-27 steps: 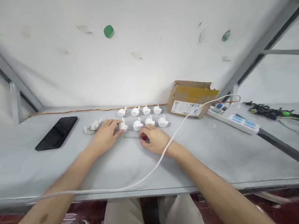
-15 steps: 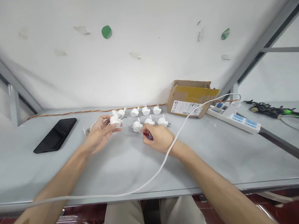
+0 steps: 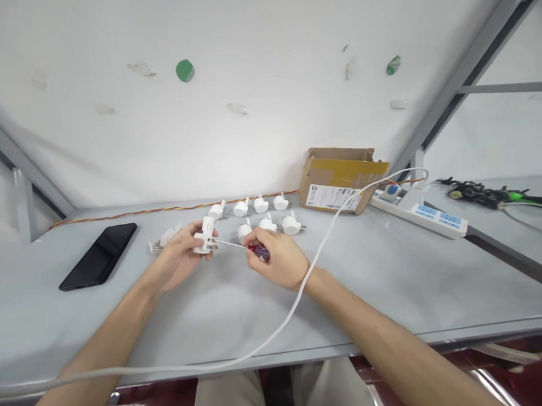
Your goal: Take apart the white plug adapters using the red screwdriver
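My left hand (image 3: 182, 249) is closed around a white plastic plug (image 3: 204, 235), turned so that its slotted side shows. In my right hand (image 3: 278, 254) is a screwdriver with a red and purple handle (image 3: 261, 251). Its thin metal shaft (image 3: 230, 244) points left, and the tip is at the right side of the held plug. Behind my hands, several similar white plugs (image 3: 291, 224) stand in two rows. Partly hidden by my left hand, more white plug parts (image 3: 161, 240) lie on the table.
A black phone (image 3: 99, 255) lies at the left of the grey table (image 3: 205, 327). An open cardboard box (image 3: 331, 188) and a white power strip (image 3: 419, 210) are at the back right, near a dark cable bundle (image 3: 474, 193). A white cord (image 3: 286, 314) crosses over my right wrist.
My left hand has turned the plug and lowered it slightly. The screwdriver's tip has come from apart to the plug's side. The camera view has shifted a little.
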Available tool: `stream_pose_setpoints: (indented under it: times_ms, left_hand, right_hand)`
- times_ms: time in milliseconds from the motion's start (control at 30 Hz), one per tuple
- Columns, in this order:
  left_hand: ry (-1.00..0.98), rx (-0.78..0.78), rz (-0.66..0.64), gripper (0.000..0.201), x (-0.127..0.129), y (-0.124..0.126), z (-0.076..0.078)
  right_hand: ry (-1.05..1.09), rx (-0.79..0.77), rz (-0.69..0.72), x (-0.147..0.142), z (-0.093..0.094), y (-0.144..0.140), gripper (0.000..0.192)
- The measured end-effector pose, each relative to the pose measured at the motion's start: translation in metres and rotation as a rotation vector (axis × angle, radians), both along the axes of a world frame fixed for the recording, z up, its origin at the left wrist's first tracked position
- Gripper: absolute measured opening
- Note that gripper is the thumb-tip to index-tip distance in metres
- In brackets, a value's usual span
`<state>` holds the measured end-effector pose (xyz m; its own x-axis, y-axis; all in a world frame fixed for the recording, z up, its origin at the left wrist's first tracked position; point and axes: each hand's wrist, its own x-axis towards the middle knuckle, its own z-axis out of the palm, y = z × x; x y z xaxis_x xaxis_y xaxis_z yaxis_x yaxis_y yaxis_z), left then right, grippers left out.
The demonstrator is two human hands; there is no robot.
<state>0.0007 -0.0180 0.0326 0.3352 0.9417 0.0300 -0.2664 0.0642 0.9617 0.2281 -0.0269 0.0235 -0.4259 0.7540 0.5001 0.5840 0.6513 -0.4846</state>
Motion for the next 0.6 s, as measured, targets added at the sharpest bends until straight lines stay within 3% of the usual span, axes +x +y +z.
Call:
stream_pose_setpoints:
  times_ms: [100, 300, 600]
  left_hand:
    - [0.078, 0.017, -0.058, 0.025, 0.0016, -0.0020, 0.0022]
    - [0.068, 0.050, -0.040, 0.028, -0.0012, -0.0009, 0.0003]
    - [0.097, -0.051, -0.083, 0.031, -0.0015, -0.0026, 0.0008]
  right_hand:
    - [-0.001, -0.008, -0.005, 0.0004, -0.0010, 0.0004, 0.011]
    - [0.043, 0.022, 0.044, 0.0002, 0.0030, -0.0031, 0.010]
    - [0.084, 0.097, 0.057, 0.0020, 0.0045, -0.0042, 0.012]
